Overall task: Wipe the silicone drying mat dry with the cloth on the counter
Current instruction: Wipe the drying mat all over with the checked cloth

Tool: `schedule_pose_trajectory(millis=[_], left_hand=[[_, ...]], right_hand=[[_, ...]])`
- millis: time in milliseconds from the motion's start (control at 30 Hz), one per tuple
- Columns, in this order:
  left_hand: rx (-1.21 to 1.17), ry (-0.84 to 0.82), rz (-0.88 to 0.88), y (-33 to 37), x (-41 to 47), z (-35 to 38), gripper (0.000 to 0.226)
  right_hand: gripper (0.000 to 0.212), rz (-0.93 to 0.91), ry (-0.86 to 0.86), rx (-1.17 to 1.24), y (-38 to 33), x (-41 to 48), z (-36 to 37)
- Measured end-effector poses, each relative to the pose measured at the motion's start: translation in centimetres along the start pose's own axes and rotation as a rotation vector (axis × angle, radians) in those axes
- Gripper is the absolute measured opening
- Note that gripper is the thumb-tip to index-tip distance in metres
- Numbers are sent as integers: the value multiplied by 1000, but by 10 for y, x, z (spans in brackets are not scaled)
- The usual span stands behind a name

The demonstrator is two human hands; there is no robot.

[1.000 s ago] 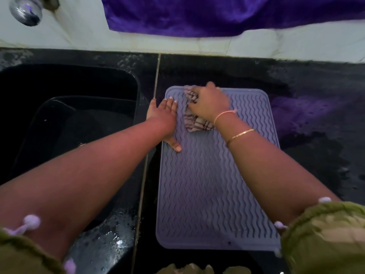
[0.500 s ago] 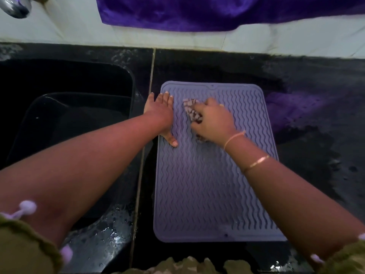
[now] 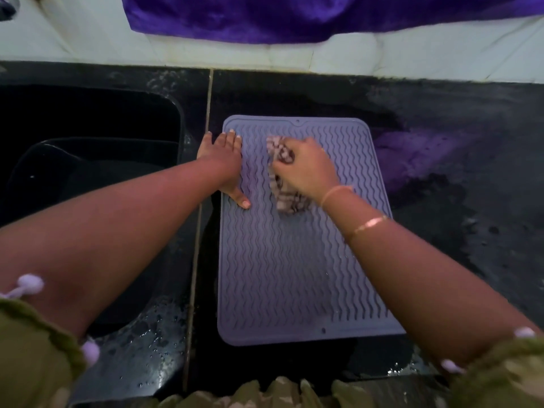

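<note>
Counting from nearest you, what is there?

— Your two olive sleeves [image 3: 32, 348] at the bottom corners. Past them, one grey mat [image 3: 294, 275] lies flat on the black counter [image 3: 471, 231], just right of the one sink [image 3: 88, 148].

And your hands?

— Two, both on the mat's far half. Your left hand [image 3: 225, 163] lies flat on the mat's left edge, fingers straight and close together, thumb stretched back toward you. Your right hand [image 3: 306, 169] has its fingers curled round the one cloth [image 3: 284, 198], which is bunched up and pressed on the mat. The cloth shows beyond the fingers and under the wrist. Two bangles [image 3: 335, 191] sit on that arm.

Farther back?

— One purple fabric [image 3: 294, 16] hangs over the white wall [image 3: 412, 60], and a purple sheen shows on the counter below it.
</note>
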State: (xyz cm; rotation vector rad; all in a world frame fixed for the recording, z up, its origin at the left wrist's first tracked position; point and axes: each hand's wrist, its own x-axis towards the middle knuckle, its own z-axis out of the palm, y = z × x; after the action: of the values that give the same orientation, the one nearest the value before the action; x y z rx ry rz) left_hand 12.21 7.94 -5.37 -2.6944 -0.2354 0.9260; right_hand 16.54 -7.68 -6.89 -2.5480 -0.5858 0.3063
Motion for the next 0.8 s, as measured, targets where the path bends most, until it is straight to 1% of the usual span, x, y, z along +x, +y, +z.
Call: schedule_pose_trajectory(millis=[67, 100, 200, 333, 400, 467, 533, 600, 667, 767, 800], left_hand=[[-15, 7, 2, -1, -1, 1, 151], [-20, 13, 2, -1, -1, 1, 151], [-28, 37, 7, -2, -1, 3, 151], [-44, 29, 9, -2, -4, 2, 150], [-51, 30, 6, -2, -4, 1, 149], [-59, 36, 7, -2, -5, 2, 148], [-60, 49, -4, 1, -8, 5, 145], [-30, 69, 2, 2, -12, 8, 136], [23, 145, 53, 5, -22, 12, 118], [12, 287, 185, 13, -47, 29, 84], [9, 295, 233, 17, -57, 38, 78]], right_hand=[[55, 58, -21, -44, -1, 9, 8], [56, 59, -13, -86, 0, 6, 14], [55, 6, 11, -177, 0, -22, 23], [55, -54, -80, -178, 2, -77, 23], [55, -85, -95, -186, 7, -111, 22], [53, -142, -125, -242, 10, -140, 23], [50, -140, -159, -267, 10, -151, 23], [48, -62, -187, -157, 8, -144, 17], [50, -13, -170, 4, 6, -126, 9], [68, 3, -129, 143, 3, -92, 0], [72, 26, -144, 153, 1, -83, -2]])
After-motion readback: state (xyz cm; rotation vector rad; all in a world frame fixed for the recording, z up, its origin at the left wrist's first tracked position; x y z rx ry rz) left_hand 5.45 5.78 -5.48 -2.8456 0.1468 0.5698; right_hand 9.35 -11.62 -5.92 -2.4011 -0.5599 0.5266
